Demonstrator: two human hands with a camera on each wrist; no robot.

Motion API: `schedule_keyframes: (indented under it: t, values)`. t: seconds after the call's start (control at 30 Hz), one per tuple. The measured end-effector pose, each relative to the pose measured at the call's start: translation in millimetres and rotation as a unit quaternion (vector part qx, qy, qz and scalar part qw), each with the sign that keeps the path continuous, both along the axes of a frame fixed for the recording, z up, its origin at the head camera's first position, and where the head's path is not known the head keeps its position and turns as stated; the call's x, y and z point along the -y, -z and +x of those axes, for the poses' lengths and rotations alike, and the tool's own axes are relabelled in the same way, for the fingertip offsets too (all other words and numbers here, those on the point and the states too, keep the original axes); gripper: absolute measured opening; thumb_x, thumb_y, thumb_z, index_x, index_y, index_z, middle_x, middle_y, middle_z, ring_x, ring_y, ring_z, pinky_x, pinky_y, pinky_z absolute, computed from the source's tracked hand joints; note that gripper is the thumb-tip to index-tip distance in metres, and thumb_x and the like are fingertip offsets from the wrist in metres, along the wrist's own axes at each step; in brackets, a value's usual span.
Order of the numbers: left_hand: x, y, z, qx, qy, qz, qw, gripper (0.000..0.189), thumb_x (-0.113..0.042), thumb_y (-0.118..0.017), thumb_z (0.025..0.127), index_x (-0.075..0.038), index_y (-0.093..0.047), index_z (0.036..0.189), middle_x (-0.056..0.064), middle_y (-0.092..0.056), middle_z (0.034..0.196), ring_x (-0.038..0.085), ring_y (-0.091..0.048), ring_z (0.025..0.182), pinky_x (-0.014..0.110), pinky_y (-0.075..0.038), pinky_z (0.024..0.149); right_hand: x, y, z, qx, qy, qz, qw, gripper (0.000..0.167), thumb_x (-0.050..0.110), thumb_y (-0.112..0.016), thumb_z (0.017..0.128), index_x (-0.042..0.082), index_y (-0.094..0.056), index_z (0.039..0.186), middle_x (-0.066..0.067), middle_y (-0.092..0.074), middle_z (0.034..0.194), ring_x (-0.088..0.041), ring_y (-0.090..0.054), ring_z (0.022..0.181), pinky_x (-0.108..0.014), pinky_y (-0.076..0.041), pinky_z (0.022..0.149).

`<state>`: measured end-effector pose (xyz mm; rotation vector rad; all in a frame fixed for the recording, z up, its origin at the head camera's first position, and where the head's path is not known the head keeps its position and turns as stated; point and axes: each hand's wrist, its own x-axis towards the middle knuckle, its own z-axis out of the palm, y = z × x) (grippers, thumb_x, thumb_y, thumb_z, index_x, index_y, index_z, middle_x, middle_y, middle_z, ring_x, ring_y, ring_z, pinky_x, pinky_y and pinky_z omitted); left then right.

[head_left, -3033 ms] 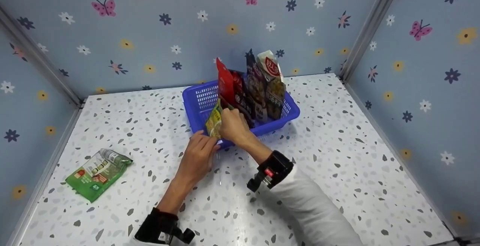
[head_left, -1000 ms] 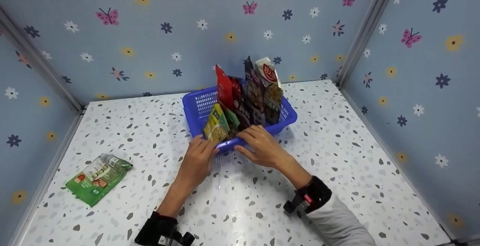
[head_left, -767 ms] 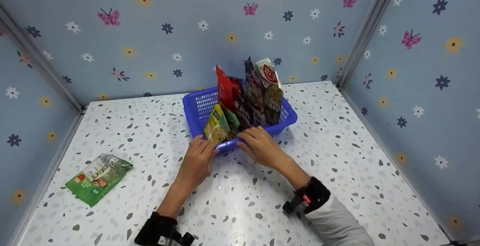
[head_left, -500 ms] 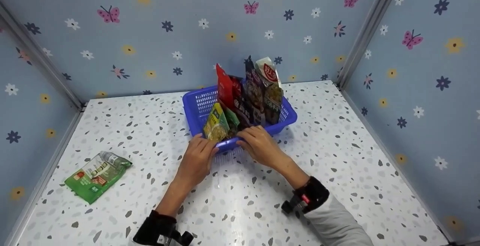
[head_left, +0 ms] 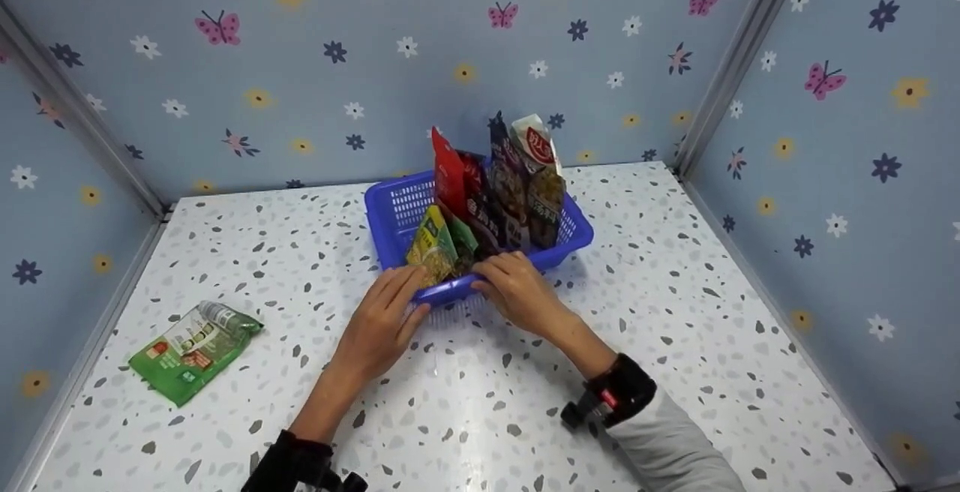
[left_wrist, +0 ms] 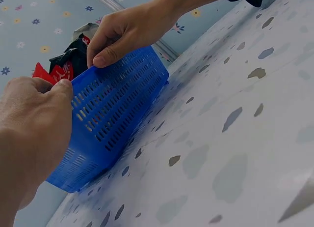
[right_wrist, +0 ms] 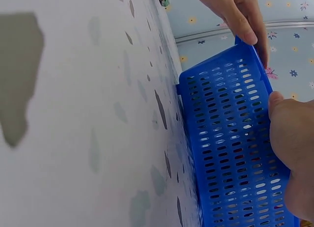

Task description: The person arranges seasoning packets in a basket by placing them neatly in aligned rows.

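A blue plastic basket (head_left: 450, 293) with slotted walls stands upright on the speckled table. Inside, toward the left, leans a small yellow-green packet (head_left: 433, 248); a red pouch (head_left: 450, 177), a dark purple pouch (head_left: 508, 177) and a pouch with a white top (head_left: 546, 199) stand further right. My left hand (head_left: 375, 327) grips the near rim by the left corner, thumb outside. My right hand (head_left: 525, 297) holds the same rim further right, fingers over the edge and thumb on the outer wall (left_wrist: 113, 89). The fingertips inside are partly hidden.
A green packet (head_left: 195, 349) with a clear part lies flat on the table at the left, apart from the basket. Flower-patterned walls (head_left: 337, 87) enclose the table (head_left: 465, 417) at the back and both sides.
My right hand has left the yellow-green packet and moved right to the near rim. Lately my left hand has shifted slightly toward the left, its thumb spread wider.
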<state>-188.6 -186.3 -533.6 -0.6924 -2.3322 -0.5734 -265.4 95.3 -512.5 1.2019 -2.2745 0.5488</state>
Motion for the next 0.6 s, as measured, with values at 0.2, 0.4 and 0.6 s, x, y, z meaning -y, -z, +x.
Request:
schedule_keyframes:
  t: [0.2, 0.4, 0.6]
  values:
    - [43.7, -3.0, 10.3, 0.007, -0.046, 0.006, 0.9989, 0.07, -0.021, -0.08, 0.104, -0.003, -0.052, 0.166, 0.02, -0.061, 0.165, 0.04, -0.056, 0.155, 0.05, -0.039, 0.133, 0.3, 0.7, 0.3, 0.002, -0.001, -0.002, 1.0, 0.023, 0.022, -0.069, 0.113, 0.004, -0.079, 0.123, -0.008, -0.081, 0.114, -0.027, -0.075, 0.104, -0.042, -0.057, 0.09]
    - [106.4, -6.9, 21.8, 0.019, -0.113, 0.018, 0.9933, 0.069, -0.02, -0.081, 0.101, 0.002, -0.055, 0.162, 0.026, -0.062, 0.161, 0.049, -0.053, 0.153, 0.062, -0.037, 0.131, -0.3, 1.1, -0.1, 0.008, -0.001, 0.0, 1.0, 0.023, 0.022, -0.069, 0.113, 0.004, -0.079, 0.123, -0.009, -0.082, 0.115, -0.027, -0.076, 0.106, -0.041, -0.057, 0.091]
    - [165.0, -8.2, 40.5, 0.061, -0.168, 0.04, 0.9831, 0.07, -0.016, -0.082, 0.1, 0.005, -0.053, 0.161, 0.033, -0.059, 0.158, 0.055, -0.05, 0.15, 0.071, -0.038, 0.126, -0.3, 1.3, 0.2, 0.009, -0.008, -0.004, 0.9999, 0.024, 0.022, -0.069, 0.113, 0.003, -0.079, 0.123, -0.009, -0.082, 0.114, -0.027, -0.076, 0.104, -0.04, -0.058, 0.091]
